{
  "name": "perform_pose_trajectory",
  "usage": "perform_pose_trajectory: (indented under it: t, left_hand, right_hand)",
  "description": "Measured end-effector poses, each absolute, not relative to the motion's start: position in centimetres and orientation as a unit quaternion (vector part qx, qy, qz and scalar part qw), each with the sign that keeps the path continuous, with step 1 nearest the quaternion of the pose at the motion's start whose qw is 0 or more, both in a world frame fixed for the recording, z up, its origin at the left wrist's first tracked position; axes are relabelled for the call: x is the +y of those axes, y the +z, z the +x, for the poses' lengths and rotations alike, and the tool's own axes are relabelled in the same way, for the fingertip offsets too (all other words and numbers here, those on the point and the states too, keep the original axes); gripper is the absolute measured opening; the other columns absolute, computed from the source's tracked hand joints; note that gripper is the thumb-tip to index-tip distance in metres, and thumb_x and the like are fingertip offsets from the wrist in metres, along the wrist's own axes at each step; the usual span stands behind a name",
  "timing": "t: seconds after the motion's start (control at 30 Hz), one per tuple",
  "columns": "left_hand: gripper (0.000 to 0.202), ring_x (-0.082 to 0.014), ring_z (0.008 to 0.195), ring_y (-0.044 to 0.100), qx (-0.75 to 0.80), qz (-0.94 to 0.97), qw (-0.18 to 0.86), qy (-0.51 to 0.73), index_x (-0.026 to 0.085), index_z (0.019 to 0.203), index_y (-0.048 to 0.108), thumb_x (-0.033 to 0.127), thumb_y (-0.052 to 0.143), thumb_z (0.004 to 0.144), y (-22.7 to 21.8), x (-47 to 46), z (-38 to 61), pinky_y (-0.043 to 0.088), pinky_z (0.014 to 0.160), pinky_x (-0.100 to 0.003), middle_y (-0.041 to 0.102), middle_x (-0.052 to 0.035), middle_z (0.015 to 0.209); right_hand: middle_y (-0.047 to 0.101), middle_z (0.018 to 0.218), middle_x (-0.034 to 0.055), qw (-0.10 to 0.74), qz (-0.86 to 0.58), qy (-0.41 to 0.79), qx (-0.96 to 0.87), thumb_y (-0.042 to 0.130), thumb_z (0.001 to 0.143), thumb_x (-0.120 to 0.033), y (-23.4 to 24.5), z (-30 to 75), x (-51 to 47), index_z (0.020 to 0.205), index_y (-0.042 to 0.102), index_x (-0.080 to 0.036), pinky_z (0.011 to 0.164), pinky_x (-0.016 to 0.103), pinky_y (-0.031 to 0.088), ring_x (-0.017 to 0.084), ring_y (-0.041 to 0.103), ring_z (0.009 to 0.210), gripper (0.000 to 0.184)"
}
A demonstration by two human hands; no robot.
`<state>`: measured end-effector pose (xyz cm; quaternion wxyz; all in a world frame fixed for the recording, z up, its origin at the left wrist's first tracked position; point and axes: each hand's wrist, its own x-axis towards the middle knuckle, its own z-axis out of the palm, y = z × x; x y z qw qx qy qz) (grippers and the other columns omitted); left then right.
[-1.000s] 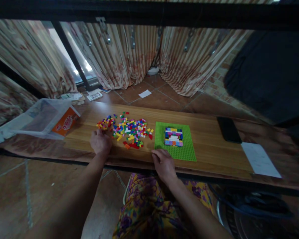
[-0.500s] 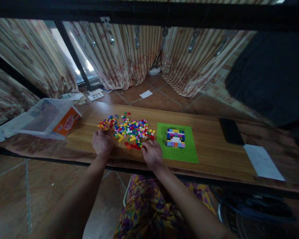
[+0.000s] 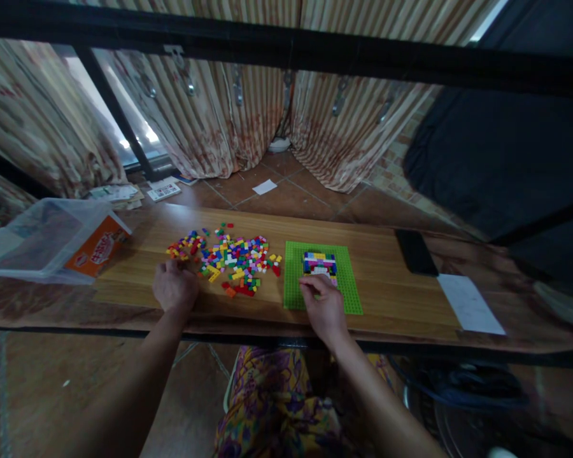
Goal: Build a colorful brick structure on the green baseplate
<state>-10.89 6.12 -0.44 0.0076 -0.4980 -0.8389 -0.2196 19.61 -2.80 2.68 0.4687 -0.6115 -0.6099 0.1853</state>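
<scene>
A heap of several small coloured bricks (image 3: 229,256) lies on the wooden table (image 3: 391,292). To its right is a green baseplate (image 3: 348,286) carrying a small multicoloured brick block (image 3: 319,261). My left hand (image 3: 174,287) rests curled on the table at the heap's left front, its fingers closed; what they hold is hidden. My right hand (image 3: 325,305) lies over the baseplate's front half, fingers pinched together just in front of the block; whatever is in the pinch is too small to name.
A clear plastic tub (image 3: 33,238) with an orange label lies tipped at the table's left end. A black phone (image 3: 414,252) and a white paper sheet (image 3: 468,304) sit to the right. Curtains, a tiled floor and a black crossbar are behind.
My right hand went from the table's front edge to the brick heap, then right onto the green baseplate beside the block. My left hand stayed put. The view shifted slightly.
</scene>
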Motion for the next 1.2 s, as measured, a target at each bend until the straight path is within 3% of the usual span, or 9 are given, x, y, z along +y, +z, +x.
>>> perform_pose_trajectory:
  t: [0.13,0.4,0.67,0.97,1.2]
  left_hand:
    - [0.034,-0.0297,0.101,0.058,-0.841,-0.497,0.004,-0.214,0.014,0.111,0.066,0.020,0.046,0.084,-0.3,6.1,-10.9,0.047,0.085,-0.039,0.060,-0.0159,0.110]
    - [0.035,-0.0292,0.098,0.058,-0.840,-0.499,0.000,-0.212,0.014,0.111,0.066,0.017,0.046,0.083,0.0,6.1,-10.7,0.047,0.084,-0.039,0.060,-0.0162,0.109]
    - [0.032,-0.0291,0.098,0.058,-0.838,-0.497,0.002,-0.225,0.014,0.108,0.066,0.017,0.048,0.082,-0.3,6.2,-10.9,0.047,0.084,-0.040,0.060,-0.0151,0.106]
    - [0.030,-0.0290,0.098,0.057,-0.832,-0.499,-0.002,-0.244,0.013,0.105,0.066,0.017,0.049,0.081,-0.1,6.1,-10.8,0.046,0.085,-0.040,0.059,-0.0164,0.105]
    - [0.034,-0.0298,0.100,0.058,-0.835,-0.500,-0.004,-0.231,0.013,0.109,0.067,0.016,0.047,0.082,-0.1,6.1,-10.7,0.048,0.086,-0.042,0.061,-0.0171,0.109]
  right_hand:
    - [0.069,0.091,0.0077,0.460,-0.651,0.143,-0.587,0.053,0.087,-0.025,3.3,24.2,-1.9,0.088,0.071,-0.019,0.077,0.033,0.050,0.020,0.065,0.084,0.019]
    - [0.071,0.089,0.0083,0.287,-0.681,0.101,-0.666,0.051,0.087,-0.017,4.4,26.8,1.3,0.086,0.074,-0.018,0.079,0.031,0.047,0.020,0.064,0.082,0.024]
    - [0.073,0.097,0.0082,0.157,-0.691,0.107,-0.698,0.050,0.092,-0.019,5.2,27.0,2.4,0.092,0.075,-0.018,0.081,0.030,0.044,0.020,0.064,0.089,0.024]
    - [0.074,0.082,0.0029,0.112,-0.694,0.169,-0.691,0.057,0.089,-0.025,6.6,27.2,4.2,0.085,0.076,-0.020,0.067,0.025,0.041,0.017,0.064,0.075,0.020]
    - [0.073,0.078,0.0040,0.096,-0.704,0.182,-0.679,0.057,0.089,-0.029,7.1,27.2,4.3,0.081,0.075,-0.017,0.063,0.025,0.038,0.016,0.063,0.072,0.023]
